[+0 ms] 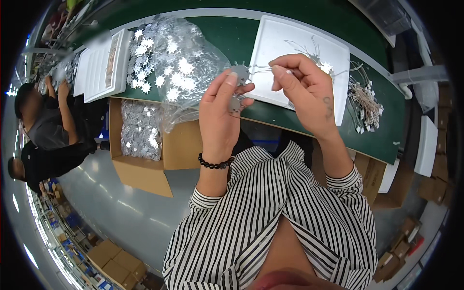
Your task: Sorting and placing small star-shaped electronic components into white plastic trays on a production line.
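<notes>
Above the green table (231, 37), near a white tray (270, 38), the left hand (220, 104) pinches a grey toothed disc (241, 73), and the right hand (309, 89) pinches thin wires (263, 71). Below are an open carton (181, 145) and a shiny grey floor (121, 208).

The green surface (386, 139) carries, from left to right, a divided white tray (99, 67), a heap of spiky silver pieces (140, 77), a clear plastic bag (191, 60) with more such pieces, a shallow white tray (275, 41) and, at its right edge, a bundle of wires (367, 104) with white connectors.
</notes>
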{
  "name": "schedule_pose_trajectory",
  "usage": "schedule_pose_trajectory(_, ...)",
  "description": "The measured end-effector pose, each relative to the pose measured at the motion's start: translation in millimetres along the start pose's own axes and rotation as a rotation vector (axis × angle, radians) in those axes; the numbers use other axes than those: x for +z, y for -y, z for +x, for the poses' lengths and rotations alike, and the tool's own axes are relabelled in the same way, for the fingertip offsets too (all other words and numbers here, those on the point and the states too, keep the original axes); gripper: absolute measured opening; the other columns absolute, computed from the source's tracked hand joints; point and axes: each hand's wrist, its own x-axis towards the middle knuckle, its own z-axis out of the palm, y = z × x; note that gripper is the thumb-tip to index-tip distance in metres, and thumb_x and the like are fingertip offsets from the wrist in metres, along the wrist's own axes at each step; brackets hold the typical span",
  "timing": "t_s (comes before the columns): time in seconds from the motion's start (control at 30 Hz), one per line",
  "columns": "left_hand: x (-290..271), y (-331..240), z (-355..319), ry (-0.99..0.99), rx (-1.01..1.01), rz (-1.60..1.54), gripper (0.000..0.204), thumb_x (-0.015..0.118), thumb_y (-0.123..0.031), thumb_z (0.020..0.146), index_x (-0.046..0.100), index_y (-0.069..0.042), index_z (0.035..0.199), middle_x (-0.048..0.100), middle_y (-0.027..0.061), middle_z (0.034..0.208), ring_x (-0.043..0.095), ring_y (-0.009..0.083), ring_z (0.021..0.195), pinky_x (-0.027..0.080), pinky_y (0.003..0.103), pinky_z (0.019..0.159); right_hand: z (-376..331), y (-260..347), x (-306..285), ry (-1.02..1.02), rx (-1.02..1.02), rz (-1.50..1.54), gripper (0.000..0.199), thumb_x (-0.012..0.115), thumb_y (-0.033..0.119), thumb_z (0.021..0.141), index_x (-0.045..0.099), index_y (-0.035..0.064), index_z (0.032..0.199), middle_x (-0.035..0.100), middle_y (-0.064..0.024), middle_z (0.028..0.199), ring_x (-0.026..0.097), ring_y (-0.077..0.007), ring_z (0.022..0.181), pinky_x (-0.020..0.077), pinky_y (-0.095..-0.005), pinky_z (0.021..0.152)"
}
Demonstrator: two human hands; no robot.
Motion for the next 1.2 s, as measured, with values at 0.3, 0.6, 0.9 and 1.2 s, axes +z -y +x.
schedule_pose_trajectory(0.3, 4, -2, -13, 0.044, 0.036, -0.015, 0.034, 0.062, -0.014, 0.101, 0.059, 0.003, 0.131, 0.067, 0.0135, 0.12, 0.069, 0.0204, 0.1, 0.055, 0.024, 0.069, -11, -17, 16, -0.014, -0.355, -0.335, 0.012, 0.067, -0.002, 0.089, 0.069, -0.002, 0.102, 0.064, 0.0003, 0.07, 0.046, -0.0051, 0.054, 0.0348, -0.0181, 0.049)
schedule_pose_trajectory(0.6, 5, -3, -14, 0.001, 0.068, 0.026, 0.035, 0.067, -0.015, 0.099, 0.061, 0.002, 0.129, 0.068, 0.012, 0.119, 0.07, 0.0194, 0.099, 0.055, 0.023, 0.067, -10, -19, 17, -0.072, -0.513, -0.545, 0.011, 0.069, -0.006, 0.085, 0.069, -0.0018, 0.095, 0.063, -0.0003, 0.069, 0.045, -0.0073, 0.052, 0.0357, -0.0213, 0.049)
schedule_pose_trajectory(0.9, -3, -4, -12, -0.026, 0.05, 0.186, 0.031, 0.07, -0.013, 0.095, 0.067, 0.001, 0.123, 0.071, 0.0119, 0.11, 0.067, 0.0157, 0.093, 0.054, 0.022, 0.064, -3, -27, 23, 0.045, -0.855, -0.737, 0.02, 0.07, -0.007, 0.081, 0.069, -0.001, 0.099, 0.071, -0.0088, 0.085, 0.059, -0.0215, 0.062, 0.0469, -0.0306, 0.057)
schedule_pose_trajectory(1.2, -5, -19, -16, 0.115, -0.027, -0.001, 0.029, 0.064, -0.008, 0.096, 0.065, 0.004, 0.122, 0.069, 0.0117, 0.107, 0.07, 0.0186, 0.095, 0.053, 0.023, 0.061, -11, -25, 23, 0.033, -0.386, -0.403, 0.008, 0.063, -0.003, 0.093, 0.065, -0.0028, 0.1, 0.066, -0.0054, 0.078, 0.052, -0.0104, 0.061, 0.0433, -0.0243, 0.056)
